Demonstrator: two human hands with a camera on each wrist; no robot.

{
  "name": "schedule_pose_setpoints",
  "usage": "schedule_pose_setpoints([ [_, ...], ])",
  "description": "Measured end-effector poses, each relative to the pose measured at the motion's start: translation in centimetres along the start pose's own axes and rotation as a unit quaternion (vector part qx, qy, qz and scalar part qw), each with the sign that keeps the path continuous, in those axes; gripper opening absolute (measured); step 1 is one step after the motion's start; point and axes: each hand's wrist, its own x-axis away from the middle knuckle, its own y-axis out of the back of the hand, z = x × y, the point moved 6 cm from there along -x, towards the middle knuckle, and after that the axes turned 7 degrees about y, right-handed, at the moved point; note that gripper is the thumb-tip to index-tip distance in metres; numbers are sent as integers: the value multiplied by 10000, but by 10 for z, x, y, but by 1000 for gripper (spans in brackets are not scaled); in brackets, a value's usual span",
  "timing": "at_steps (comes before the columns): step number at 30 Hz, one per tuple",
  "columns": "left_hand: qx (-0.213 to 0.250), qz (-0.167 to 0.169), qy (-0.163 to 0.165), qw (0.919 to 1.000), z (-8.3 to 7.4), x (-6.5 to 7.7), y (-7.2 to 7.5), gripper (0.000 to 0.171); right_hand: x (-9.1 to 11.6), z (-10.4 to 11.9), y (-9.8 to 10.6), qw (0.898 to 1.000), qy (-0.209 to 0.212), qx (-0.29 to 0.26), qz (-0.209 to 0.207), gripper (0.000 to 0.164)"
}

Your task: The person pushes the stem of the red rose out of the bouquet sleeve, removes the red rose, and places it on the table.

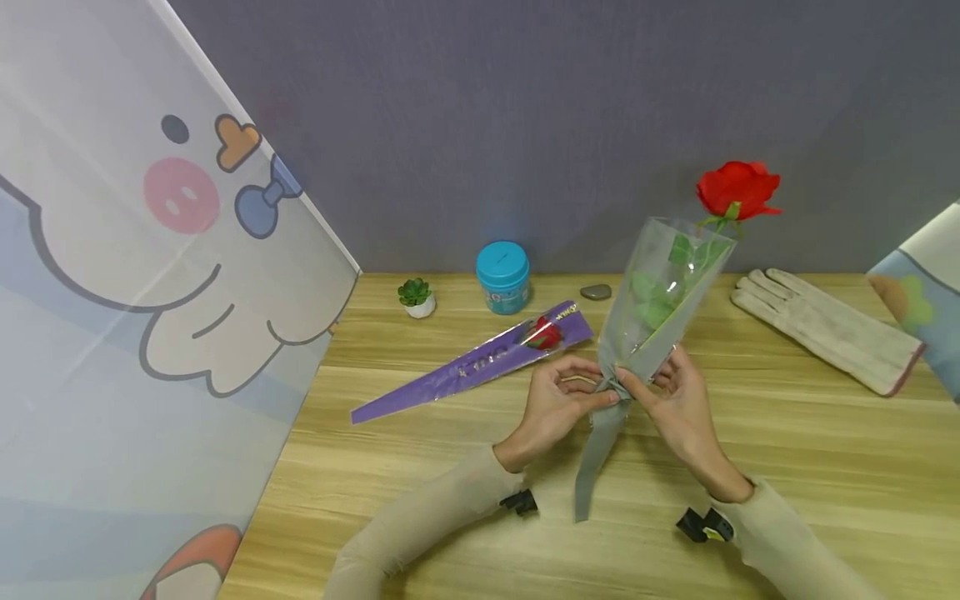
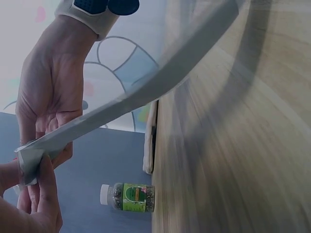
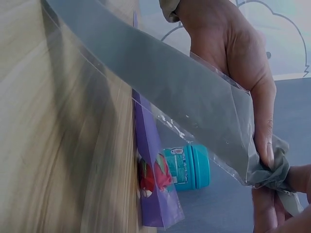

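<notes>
Both hands meet at the gathered, twisted neck of a grey-and-clear flower sleeve [image 1: 633,333] around a red rose [image 1: 738,190]. The rose's bloom stands above the sleeve's wide top, with green leaves [image 1: 652,304] showing through the film. My left hand [image 1: 553,404] pinches the grey neck from the left, thumb toward the knot-like bunch [image 3: 272,167]. From the right, my right hand [image 1: 681,408] holds it with thumb pressed on the front and fingers behind. Below the hands a flat grey tail [image 1: 596,467] hangs toward the table.
A purple-wrapped rose [image 1: 465,367] lies left of the hands. Behind it stand a small potted succulent [image 1: 417,298], a blue-lidded jar [image 1: 502,277] and a grey stone [image 1: 596,292]. A white glove [image 1: 825,329] lies right. A green-labelled bottle [image 2: 133,197] shows in the left wrist view.
</notes>
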Motion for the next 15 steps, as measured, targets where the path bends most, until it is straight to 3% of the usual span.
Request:
schedule_pose_setpoints([
  [6,78,126,11,9999,0,-2,-1,33,1,-1,2,9998,-161,104,-4,52],
  [15,-177,777,135,9967,3,0,-6,38,-1,-4,15,9993,-320,119,-123,50],
])
